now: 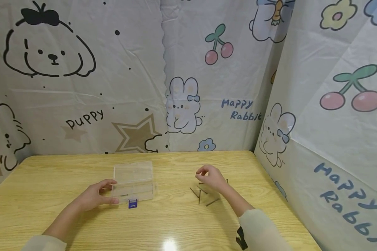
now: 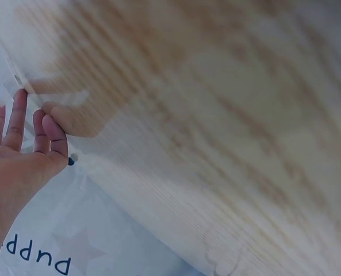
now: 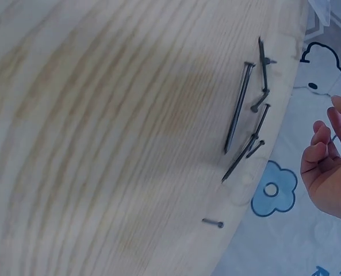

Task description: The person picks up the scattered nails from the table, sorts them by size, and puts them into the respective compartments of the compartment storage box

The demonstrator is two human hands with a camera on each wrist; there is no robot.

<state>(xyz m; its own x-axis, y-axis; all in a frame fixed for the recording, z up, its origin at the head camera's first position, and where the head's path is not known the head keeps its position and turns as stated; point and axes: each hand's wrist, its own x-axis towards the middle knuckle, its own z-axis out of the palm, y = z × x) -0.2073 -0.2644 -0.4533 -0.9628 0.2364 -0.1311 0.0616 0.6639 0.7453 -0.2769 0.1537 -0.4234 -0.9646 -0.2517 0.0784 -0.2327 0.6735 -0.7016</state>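
Note:
A clear plastic box (image 1: 135, 186) stands with its lid (image 1: 133, 172) laid back and a blue latch (image 1: 132, 203) at its front. Inside lies a thin dark nail (image 1: 124, 195). My left hand (image 1: 92, 197) grips the box's left side, thumb at the front corner and fingers farther back. Above the table, my right hand (image 1: 212, 178) has thumb and fingertips pinched together, seemingly on a nail that its fingers mostly hide. Below and around it several loose nails (image 3: 238, 109) lie scattered on the table, some crossing each other.
The wooden table (image 1: 163, 223) has a light grain. A printed cloth (image 1: 138, 87) hangs along its back edge, and another cloth (image 1: 339, 139) stands close along the right edge.

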